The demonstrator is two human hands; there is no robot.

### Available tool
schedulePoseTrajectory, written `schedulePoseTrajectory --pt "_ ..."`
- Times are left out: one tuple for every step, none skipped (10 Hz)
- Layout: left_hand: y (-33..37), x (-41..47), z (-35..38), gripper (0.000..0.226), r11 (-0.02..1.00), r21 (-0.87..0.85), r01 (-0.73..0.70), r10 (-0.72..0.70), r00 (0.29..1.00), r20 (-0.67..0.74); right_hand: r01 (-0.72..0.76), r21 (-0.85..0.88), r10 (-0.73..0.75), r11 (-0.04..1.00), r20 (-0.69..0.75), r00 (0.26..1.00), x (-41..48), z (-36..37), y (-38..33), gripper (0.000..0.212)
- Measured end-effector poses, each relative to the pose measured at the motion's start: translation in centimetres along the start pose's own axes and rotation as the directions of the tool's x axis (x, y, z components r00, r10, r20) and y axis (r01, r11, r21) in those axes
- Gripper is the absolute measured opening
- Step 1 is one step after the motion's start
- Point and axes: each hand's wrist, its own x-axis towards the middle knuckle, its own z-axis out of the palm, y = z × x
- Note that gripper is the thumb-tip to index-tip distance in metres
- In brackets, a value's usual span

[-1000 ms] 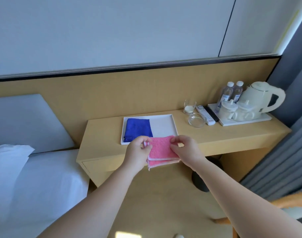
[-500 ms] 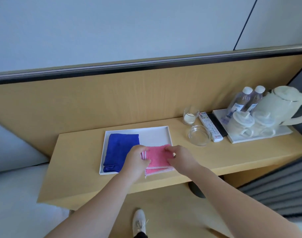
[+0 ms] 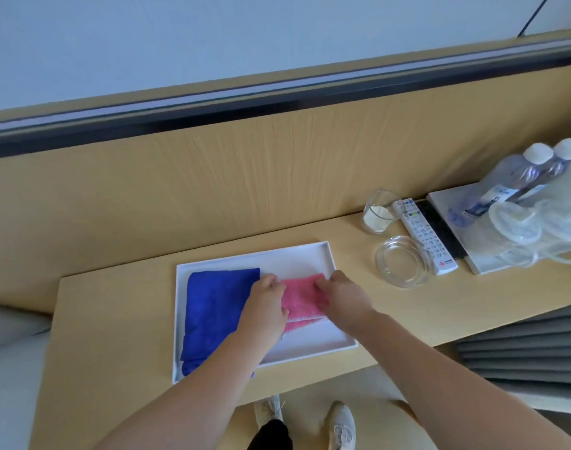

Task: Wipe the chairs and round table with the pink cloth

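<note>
**Pink cloth brought down into the tray**

The left hand (image 3: 266, 303) and right hand (image 3: 342, 297) pinch the folded pink cloth (image 3: 298, 295) by its side edges. A second ago it hung short of the tabletop (image 3: 115, 319); now it lies in the white tray (image 3: 294, 259), just beside the blue cloth (image 3: 212, 313), so the wiping looks finished. The tray's near rim sits close to the tabletop edge, and the glass dish (image 3: 402, 261) stands apart to the right.

A hotel room: at the worktop's (image 3: 115, 319) right end stand water bottles (image 3: 518, 177), lidded cups (image 3: 518, 222) on a tray (image 3: 472, 251), a remote (image 3: 423, 235), a glass (image 3: 378, 212) and an ashtray (image 3: 402, 261).
</note>
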Motion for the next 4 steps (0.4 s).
schedulePoseTrajectory --pt "0.5 0.0 -0.4 0.046 0.995 0.097 0.037 -0.035 0.999 -0.020 0.024 -0.045 -0.023 0.999 0.027 0.999 0.3 -0.8 0.4 0.035" --pt "1.1 -0.2 -0.8 0.048 0.993 0.103 0.059 -0.058 0.998 -0.010 0.066 -0.012 -0.065 0.998 0.045 0.997 0.2 -1.9 0.8 0.035" --pt "1.8 -1.1 -2.4 0.044 0.995 0.044 0.092 -0.088 0.993 -0.078 0.137 0.002 -0.137 0.991 -0.006 0.991 -0.1 -3.7 1.3 0.035" --pt "2.7 -2.4 -3.9 0.037 0.994 0.017 0.103 -0.100 0.985 -0.140 0.193 -0.045 -0.194 0.980 -0.019 0.981 -0.6 -5.1 0.8 0.041"
